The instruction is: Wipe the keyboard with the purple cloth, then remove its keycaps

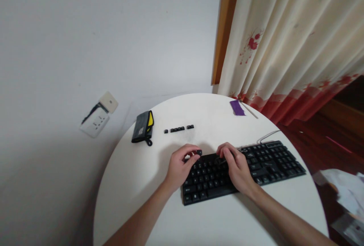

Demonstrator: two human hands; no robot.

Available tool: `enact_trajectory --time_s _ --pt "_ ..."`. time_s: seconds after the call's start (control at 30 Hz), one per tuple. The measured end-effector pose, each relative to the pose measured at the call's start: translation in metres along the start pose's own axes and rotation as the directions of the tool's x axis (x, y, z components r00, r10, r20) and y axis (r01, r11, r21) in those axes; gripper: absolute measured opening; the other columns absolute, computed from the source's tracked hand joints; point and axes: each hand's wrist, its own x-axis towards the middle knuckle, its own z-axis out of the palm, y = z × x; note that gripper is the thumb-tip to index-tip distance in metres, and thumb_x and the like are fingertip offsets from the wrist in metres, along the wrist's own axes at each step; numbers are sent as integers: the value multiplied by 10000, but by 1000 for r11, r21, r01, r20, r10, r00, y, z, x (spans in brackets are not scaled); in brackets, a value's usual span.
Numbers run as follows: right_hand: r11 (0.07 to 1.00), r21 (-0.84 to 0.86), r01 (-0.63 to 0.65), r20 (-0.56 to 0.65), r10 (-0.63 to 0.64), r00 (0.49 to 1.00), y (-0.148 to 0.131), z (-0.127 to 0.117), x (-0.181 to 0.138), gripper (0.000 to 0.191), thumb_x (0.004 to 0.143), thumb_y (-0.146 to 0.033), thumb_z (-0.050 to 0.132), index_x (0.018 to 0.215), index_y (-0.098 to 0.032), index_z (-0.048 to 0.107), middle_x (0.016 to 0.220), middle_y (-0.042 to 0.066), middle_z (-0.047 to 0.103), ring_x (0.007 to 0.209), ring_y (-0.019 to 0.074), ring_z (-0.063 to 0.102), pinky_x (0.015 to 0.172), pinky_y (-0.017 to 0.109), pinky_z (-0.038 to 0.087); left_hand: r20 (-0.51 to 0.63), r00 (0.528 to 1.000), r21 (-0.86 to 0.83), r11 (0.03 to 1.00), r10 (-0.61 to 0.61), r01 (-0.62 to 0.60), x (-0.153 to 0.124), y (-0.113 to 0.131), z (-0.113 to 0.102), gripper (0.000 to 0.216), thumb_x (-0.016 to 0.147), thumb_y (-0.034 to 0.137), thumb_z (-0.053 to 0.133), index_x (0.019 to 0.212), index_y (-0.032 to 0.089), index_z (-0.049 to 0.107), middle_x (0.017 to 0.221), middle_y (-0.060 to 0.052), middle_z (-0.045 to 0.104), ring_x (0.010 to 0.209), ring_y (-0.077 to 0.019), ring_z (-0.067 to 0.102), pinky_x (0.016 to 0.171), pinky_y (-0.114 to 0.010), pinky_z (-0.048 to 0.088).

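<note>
A black keyboard (220, 191) lies at a slight tilt on the white round table (127, 193). Above its top left corner, my left hand (182, 164) pinches a small black keycap (199, 152) between thumb and fingers. My right hand (234, 164) is closed over the keyboard's upper middle, fingertips down near the top rows. Whatever it grips there is dark and too blurred to make out. Behind the hands, several loose black keycaps (177, 129) sit in a broken row on the tabletop.
A grey and yellow pouch (143, 126) rests at the table's left edge. Toward the back right are a purple cloth (237, 108) and a thin stick (249, 110). The keyboard cable (267, 135) runs off the right edge, near a patterned curtain (273, 56).
</note>
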Motion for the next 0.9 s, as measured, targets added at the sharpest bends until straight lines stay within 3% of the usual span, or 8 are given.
enact_trajectory --time_s 0.27,0.43,0.73,0.9 --pt "973 -76 219 238 -196 951 6 4 -7 225 983 -180 473 1120 -241 641 952 38 626 886 168 588 811 300 459 52 999 -23 1000 12 -11 -3 2 4 135 833 195 724 967 195 745 897 -42 723 787 -164 635 741 -276 497" --pt "960 -120 251 208 -223 952 8 9 -8 236 914 -196 622 1142 -247 652 909 35 604 830 172 581 739 297 483 87 992 -92 992 96 -88 -3 4 5 112 795 186 768 905 206 768 943 -59 695 904 -198 645 808 -306 500" --pt "951 -112 287 207 -260 943 1 15 -8 187 904 -167 627 1075 -237 658 906 34 609 828 171 580 731 289 475 47 994 -131 987 99 -92 -5 4 6 150 781 261 793 918 207 763 857 -32 618 779 -157 585 701 -263 461" --pt "928 -288 236 149 -199 968 2 10 34 119 893 -207 645 1005 -214 684 835 22 629 685 151 543 640 264 436 -105 993 -103 993 51 -62 -4 5 2 237 974 338 538 1007 179 711 826 -34 630 760 -148 579 707 -259 452"
